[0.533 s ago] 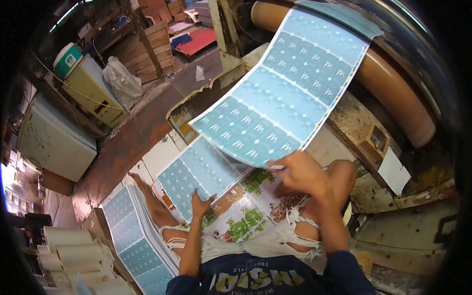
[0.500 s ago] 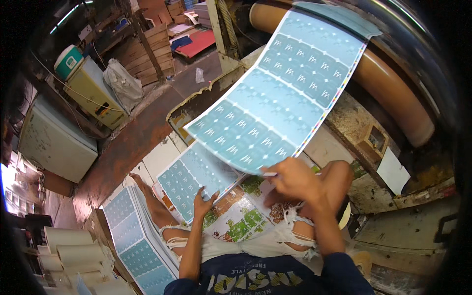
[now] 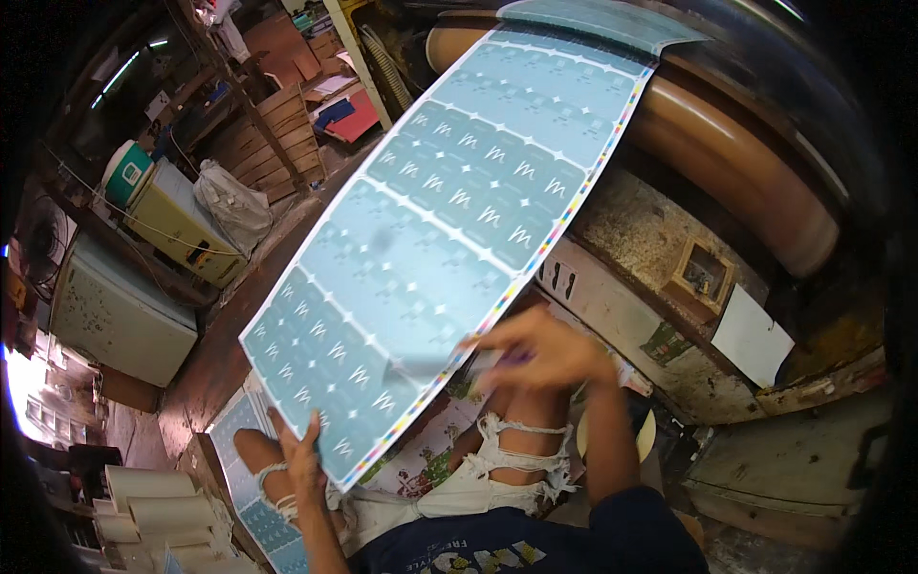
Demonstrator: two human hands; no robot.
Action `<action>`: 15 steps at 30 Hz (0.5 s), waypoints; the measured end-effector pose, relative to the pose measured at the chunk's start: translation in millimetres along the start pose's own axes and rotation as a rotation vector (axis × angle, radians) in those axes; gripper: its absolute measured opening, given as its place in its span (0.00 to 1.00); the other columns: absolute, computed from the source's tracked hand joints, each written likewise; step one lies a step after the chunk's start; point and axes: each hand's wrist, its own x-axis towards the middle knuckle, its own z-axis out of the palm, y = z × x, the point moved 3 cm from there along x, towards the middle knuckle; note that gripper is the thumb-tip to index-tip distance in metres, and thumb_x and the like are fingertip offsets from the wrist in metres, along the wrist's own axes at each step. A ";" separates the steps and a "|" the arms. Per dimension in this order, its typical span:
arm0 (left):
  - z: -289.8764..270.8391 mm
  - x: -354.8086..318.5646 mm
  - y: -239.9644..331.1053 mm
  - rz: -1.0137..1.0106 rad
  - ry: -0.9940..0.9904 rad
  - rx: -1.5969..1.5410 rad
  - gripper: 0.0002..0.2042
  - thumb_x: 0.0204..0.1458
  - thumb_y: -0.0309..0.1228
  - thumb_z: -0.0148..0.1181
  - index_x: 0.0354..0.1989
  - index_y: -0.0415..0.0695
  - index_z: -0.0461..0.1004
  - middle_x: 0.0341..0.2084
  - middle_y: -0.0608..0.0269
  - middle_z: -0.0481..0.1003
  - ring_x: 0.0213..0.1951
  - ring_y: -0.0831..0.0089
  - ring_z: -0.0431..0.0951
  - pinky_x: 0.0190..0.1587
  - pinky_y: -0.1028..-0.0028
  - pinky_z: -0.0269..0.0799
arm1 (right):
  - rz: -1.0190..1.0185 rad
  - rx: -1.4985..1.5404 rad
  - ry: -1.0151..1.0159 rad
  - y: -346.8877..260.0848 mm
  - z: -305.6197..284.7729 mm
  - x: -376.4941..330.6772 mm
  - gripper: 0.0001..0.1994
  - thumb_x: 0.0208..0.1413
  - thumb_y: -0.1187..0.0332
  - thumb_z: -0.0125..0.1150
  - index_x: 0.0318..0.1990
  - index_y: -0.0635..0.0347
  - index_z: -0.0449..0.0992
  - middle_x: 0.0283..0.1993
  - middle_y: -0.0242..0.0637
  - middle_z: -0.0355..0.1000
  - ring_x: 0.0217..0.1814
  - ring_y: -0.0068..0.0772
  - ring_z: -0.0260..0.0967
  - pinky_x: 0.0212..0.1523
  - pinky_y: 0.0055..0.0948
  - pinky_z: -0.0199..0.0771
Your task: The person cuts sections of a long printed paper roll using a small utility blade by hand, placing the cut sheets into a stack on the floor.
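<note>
Right hand: my right hand (image 3: 540, 352) is blurred, fingers partly curled and stretched toward the coloured edge of the sheet; something thin and dark, maybe a small tool, shows under the fingers, but I cannot tell what it is or how firmly I hold it.
Left hand: my left hand (image 3: 304, 457) lies at the sheet's near corner, fingers extended and pressed against it from below; the thumb side is hidden, so I cannot tell if it pinches the paper.
Sheet: the big blue printed sheet (image 3: 449, 230) runs from both my hands up and away, sloping to the far roller; it carries rows of small pale marks and a strip of coloured squares along the edge beside my right hand.
Roller: a thick brown roller (image 3: 746, 182) lies well beyond my right hand, with the sheet's far end draped over it.
Lap: under my hands is a colourful printed page (image 3: 430, 450) across my knees.
More sheets: lower, past my left hand, other blue sheets (image 3: 234, 430) lie flat.
Paper rolls: further left of my left hand, white paper rolls (image 3: 158, 507) are stacked.
Cabinets: far off to my left stand a pale cabinet (image 3: 115, 316) and a yellowish box (image 3: 182, 225).
</note>
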 end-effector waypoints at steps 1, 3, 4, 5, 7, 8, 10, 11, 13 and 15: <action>-14.6 3.3 -5.8 0.050 0.031 0.063 0.26 0.52 0.29 0.65 0.58 0.34 0.64 0.48 0.55 0.71 0.46 0.69 0.72 0.51 0.73 0.68 | 0.142 0.144 0.198 -1.0 -39.8 -11.5 0.19 0.51 0.66 0.69 0.50 0.63 0.77 0.33 0.38 0.78 0.24 0.21 0.73 0.24 0.22 0.72; -14.2 5.6 -4.1 0.189 0.040 0.215 0.26 0.54 0.32 0.62 0.59 0.34 0.63 0.49 0.58 0.71 0.47 0.71 0.71 0.53 0.74 0.64 | 0.127 0.203 0.781 24.1 -112.8 -33.9 0.11 0.60 0.67 0.58 0.46 0.62 0.75 0.31 0.38 0.77 0.17 0.19 0.68 0.15 0.18 0.67; -22.3 9.6 -1.1 0.175 0.057 0.321 0.26 0.55 0.32 0.62 0.59 0.34 0.63 0.49 0.59 0.71 0.47 0.72 0.71 0.54 0.74 0.63 | 0.160 0.099 1.076 32.7 -147.6 -45.6 0.14 0.64 0.63 0.52 0.48 0.63 0.73 0.30 0.38 0.75 0.16 0.19 0.68 0.14 0.18 0.65; -24.1 11.2 3.8 0.177 0.040 0.319 0.26 0.55 0.33 0.62 0.59 0.34 0.64 0.48 0.59 0.72 0.47 0.73 0.70 0.54 0.74 0.63 | 0.103 0.017 1.238 49.9 -182.9 -56.0 0.17 0.65 0.59 0.50 0.49 0.64 0.73 0.29 0.38 0.74 0.17 0.19 0.67 0.14 0.18 0.64; -24.0 10.0 19.2 0.173 0.021 0.317 0.25 0.55 0.33 0.62 0.59 0.34 0.64 0.47 0.59 0.72 0.47 0.73 0.70 0.54 0.75 0.63 | 0.077 -0.081 1.334 64.2 -236.7 -63.8 0.17 0.65 0.59 0.50 0.50 0.65 0.74 0.28 0.37 0.72 0.16 0.20 0.66 0.15 0.19 0.63; -24.2 8.0 28.7 0.151 0.051 0.514 0.25 0.55 0.33 0.62 0.59 0.34 0.64 0.47 0.59 0.72 0.47 0.73 0.70 0.54 0.75 0.62 | 0.081 -0.083 1.334 69.1 -255.1 -61.8 0.17 0.65 0.59 0.50 0.50 0.65 0.74 0.28 0.37 0.72 0.16 0.20 0.66 0.15 0.19 0.63; -39.1 10.4 36.1 0.131 0.081 0.711 0.25 0.55 0.33 0.61 0.58 0.34 0.65 0.47 0.59 0.72 0.47 0.74 0.70 0.53 0.75 0.62 | 0.110 -0.088 1.298 72.3 -282.3 -52.9 0.16 0.64 0.61 0.51 0.49 0.65 0.75 0.28 0.37 0.72 0.17 0.20 0.66 0.15 0.19 0.63; -55.0 8.6 28.0 0.170 0.054 0.644 0.25 0.55 0.33 0.61 0.59 0.34 0.64 0.48 0.59 0.72 0.47 0.74 0.70 0.54 0.75 0.62 | 0.095 -0.086 1.267 79.0 -289.9 -45.3 0.16 0.63 0.61 0.52 0.48 0.65 0.75 0.27 0.37 0.72 0.16 0.20 0.66 0.14 0.20 0.63; -32.5 4.0 23.3 0.177 0.016 0.412 0.26 0.55 0.33 0.61 0.60 0.34 0.63 0.49 0.59 0.71 0.47 0.73 0.69 0.54 0.75 0.61 | 0.156 -0.153 1.225 92.3 -306.1 -47.2 0.16 0.63 0.61 0.52 0.48 0.65 0.76 0.26 0.36 0.71 0.16 0.21 0.66 0.14 0.20 0.63; -34.9 8.9 32.2 0.174 -0.007 0.406 0.26 0.55 0.33 0.61 0.60 0.34 0.63 0.49 0.59 0.71 0.46 0.73 0.69 0.54 0.75 0.61 | 0.209 -0.151 1.226 110.4 -311.5 -49.0 0.16 0.63 0.61 0.52 0.48 0.66 0.76 0.25 0.36 0.71 0.14 0.20 0.66 0.13 0.20 0.62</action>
